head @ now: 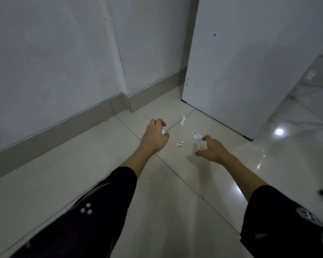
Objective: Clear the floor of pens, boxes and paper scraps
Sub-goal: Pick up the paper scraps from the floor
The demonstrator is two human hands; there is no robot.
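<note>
On a pale, glossy tiled floor point(175, 202), seen from above in dim light, a person in dark sleeves point(119, 185) reaches both arms forward and down.

The left hand point(155, 135) is curled, and its fingers and thumb pinch a small white scrap point(163, 131). The right hand point(213, 150) holds nothing. Its fingers are spread apart, and the forefinger points at a crumpled paper ball point(197, 135) just beside its tip. Whether it touches the ball cannot be told.

Three more bits of paper lie on the tiles:
- A little folded scrap point(180, 143) lies between the two hands.
- A torn strip point(183, 120) lies farther off.
- A tiny white fleck point(139, 118) lies far left, near the skirting board point(63, 127) of the grey wall point(54, 53).

A white cabinet panel point(241, 71) stands at far right. No pens or boxes are in view.

Several things could go wrong from here:
- The paper looks very light, and the tiles look slick. A quick or flat-fingered grab would probably push the ball away, towards the cabinet's foot, rather than lift it.
- If the left hand loosens to take another piece, the scrap it pinches may drop.
- White paper on pale tile in weak light is easy to miss, so the fleck by the skirting board is likely to be left behind.
</note>
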